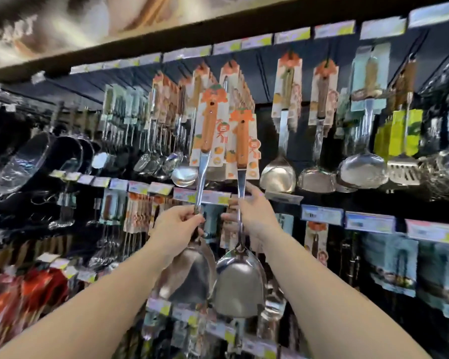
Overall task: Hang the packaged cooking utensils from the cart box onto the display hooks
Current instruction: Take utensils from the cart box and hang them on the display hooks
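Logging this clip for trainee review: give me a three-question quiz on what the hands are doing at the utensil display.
1. True or false: each hand holds its own spatula.
2. Which end of the spatulas points up? A) blades B) carded wooden handles
3. Where do the hands grip?

Key:
1. True: left hand holds the left spatula, right hand the right spatula.
2. B
3. On the metal shafts, above the blades.

Dense rows of hanging utensils (279, 141) ahead, price-tag rails (322, 213) between; open air around both hands (178, 224).
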`<state>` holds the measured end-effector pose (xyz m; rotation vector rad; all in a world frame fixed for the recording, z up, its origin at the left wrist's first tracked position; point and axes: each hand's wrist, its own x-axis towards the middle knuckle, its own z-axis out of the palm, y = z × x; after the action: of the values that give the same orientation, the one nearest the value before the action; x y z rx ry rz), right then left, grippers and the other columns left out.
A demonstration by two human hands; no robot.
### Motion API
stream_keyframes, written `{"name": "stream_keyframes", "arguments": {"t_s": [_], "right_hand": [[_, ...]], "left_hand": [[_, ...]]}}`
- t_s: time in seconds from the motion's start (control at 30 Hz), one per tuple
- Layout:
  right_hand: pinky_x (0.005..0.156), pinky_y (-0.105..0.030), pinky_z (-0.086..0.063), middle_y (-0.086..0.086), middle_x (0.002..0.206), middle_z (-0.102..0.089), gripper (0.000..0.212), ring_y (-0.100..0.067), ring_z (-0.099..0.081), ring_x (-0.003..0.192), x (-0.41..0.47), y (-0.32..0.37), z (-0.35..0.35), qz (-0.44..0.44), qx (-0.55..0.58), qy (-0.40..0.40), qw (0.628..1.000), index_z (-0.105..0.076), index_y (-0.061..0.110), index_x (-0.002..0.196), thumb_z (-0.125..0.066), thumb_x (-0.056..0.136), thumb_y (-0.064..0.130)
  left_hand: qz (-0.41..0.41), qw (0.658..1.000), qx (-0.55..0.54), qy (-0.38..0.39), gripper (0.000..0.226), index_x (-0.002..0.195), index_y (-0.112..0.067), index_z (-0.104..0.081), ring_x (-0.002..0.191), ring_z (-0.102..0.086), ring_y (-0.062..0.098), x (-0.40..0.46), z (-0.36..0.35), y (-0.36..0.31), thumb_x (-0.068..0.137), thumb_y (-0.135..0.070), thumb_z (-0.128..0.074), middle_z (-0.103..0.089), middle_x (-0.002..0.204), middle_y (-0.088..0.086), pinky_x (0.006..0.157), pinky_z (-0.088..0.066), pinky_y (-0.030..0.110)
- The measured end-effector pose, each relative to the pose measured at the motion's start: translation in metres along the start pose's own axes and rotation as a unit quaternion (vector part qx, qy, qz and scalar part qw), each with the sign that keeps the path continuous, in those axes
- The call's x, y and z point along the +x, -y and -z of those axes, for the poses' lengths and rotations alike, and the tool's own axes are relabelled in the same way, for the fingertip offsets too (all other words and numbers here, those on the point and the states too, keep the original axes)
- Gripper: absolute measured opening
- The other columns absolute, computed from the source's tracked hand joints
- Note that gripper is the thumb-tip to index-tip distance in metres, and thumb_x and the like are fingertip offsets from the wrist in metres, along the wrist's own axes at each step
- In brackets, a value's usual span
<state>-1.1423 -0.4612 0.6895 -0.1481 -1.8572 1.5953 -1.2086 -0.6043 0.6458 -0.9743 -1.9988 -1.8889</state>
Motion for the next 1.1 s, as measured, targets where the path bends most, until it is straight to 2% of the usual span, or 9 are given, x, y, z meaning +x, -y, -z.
{"name": "stream_keyframes", "arguments": {"t_s": [0.13,0.23,0.3,0.4,0.6,0.67,0.77,0.9,1.1], "right_hand": [[0.067,-0.042,-0.059,-0.005,0.106,-0.061,0.043,-0.026,-0.069,0.074,0.056,0.01,-0.004,0.034,0.006,-0.041,0.999,-0.039,0.032,0.136,-0.04,0.1,0.009],[0.055,-0.034,-0.059,-0.005,0.103,-0.064,0.044,-0.022,-0.068,0.068,0.099,0.017,-0.008,0.059,-0.003,-0.073,0.996,-0.039,0.028,0.138,-0.04,0.099,0.009],[0.053,-0.03,-0.055,-0.005,0.093,-0.062,0.045,-0.022,-0.064,0.063,0.124,0.025,-0.014,0.079,-0.011,-0.096,0.992,-0.042,0.03,0.136,-0.039,0.098,0.007],[0.054,-0.032,-0.054,-0.005,0.093,-0.061,0.051,-0.02,-0.061,0.057,0.158,0.035,-0.02,0.105,-0.018,-0.124,0.987,-0.035,0.032,0.142,-0.039,0.099,0.006],[0.056,-0.035,-0.054,-0.008,0.102,-0.061,0.048,-0.018,-0.062,0.055,0.215,0.051,-0.029,0.156,-0.044,-0.166,0.973,-0.034,0.03,0.143,-0.039,0.1,0.009],[0.053,-0.033,-0.054,-0.009,0.103,-0.061,0.046,-0.018,-0.062,0.055,0.227,0.057,-0.03,0.166,-0.05,-0.173,0.969,-0.037,0.029,0.142,-0.039,0.1,0.009],[0.056,-0.033,-0.054,-0.007,0.101,-0.06,0.047,-0.017,-0.061,0.059,0.242,0.068,-0.027,0.183,-0.06,-0.177,0.965,-0.034,0.031,0.142,-0.037,0.101,0.008],[0.063,-0.035,-0.054,-0.002,0.092,-0.06,0.048,-0.018,-0.061,0.063,0.261,0.08,-0.02,0.205,-0.081,-0.175,0.959,-0.036,0.031,0.142,-0.035,0.101,0.006],[0.056,-0.032,-0.054,-0.007,0.098,-0.064,0.044,-0.024,-0.063,0.071,0.276,0.085,-0.012,0.227,-0.106,-0.162,0.954,-0.043,0.034,0.132,-0.035,0.1,0.005]], "left_hand": [[-0.022,0.999,-0.037,-0.009,0.015,0.081,0.006,-0.061,0.054,-0.058,0.009,0.061,-0.011,0.011,0.087,-0.008,-0.062,-0.047,0.063,0.007,0.055,-0.041,0.021],[-0.035,0.997,-0.073,-0.001,0.007,0.081,-0.004,-0.06,0.052,-0.057,0.007,0.103,-0.016,0.015,0.087,-0.007,-0.063,-0.049,0.067,0.008,0.055,-0.042,0.025],[-0.042,0.993,-0.109,0.016,0.002,0.088,-0.008,-0.062,0.052,-0.06,0.008,0.128,-0.017,0.016,0.087,-0.006,-0.062,-0.05,0.072,0.012,0.062,-0.049,0.033],[-0.071,0.988,-0.13,0.032,0.026,0.068,-0.019,-0.051,0.055,-0.063,0.014,0.165,-0.015,0.016,0.086,-0.003,-0.062,-0.05,0.076,0.012,0.079,-0.054,0.05],[-0.105,0.985,-0.127,0.043,0.018,0.074,-0.018,-0.056,0.064,-0.063,0.023,0.23,-0.016,0.005,0.086,-0.009,-0.064,-0.067,0.08,0.026,0.073,-0.052,0.063],[-0.114,0.981,-0.15,0.039,0.01,0.088,-0.02,-0.066,0.068,-0.065,0.027,0.249,-0.02,0.001,0.085,-0.01,-0.067,-0.065,0.076,0.017,0.075,-0.055,0.06],[-0.114,0.977,-0.175,0.046,0.043,0.125,-0.016,-0.06,0.073,-0.071,0.026,0.273,-0.029,-0.001,0.083,-0.008,-0.069,-0.063,0.078,0.007,0.075,-0.059,0.048],[-0.12,0.971,-0.201,0.047,0.045,0.128,-0.012,-0.057,0.049,-0.061,0.006,0.291,-0.043,-0.008,0.085,-0.002,-0.066,-0.06,0.067,0.002,0.054,-0.056,0.022],[-0.127,0.967,-0.216,0.04,0.041,0.123,-0.012,-0.061,0.066,-0.065,0.023,0.309,-0.06,-0.019,0.085,0.002,-0.064,-0.065,0.062,0.003,0.076,-0.057,0.048]]}}
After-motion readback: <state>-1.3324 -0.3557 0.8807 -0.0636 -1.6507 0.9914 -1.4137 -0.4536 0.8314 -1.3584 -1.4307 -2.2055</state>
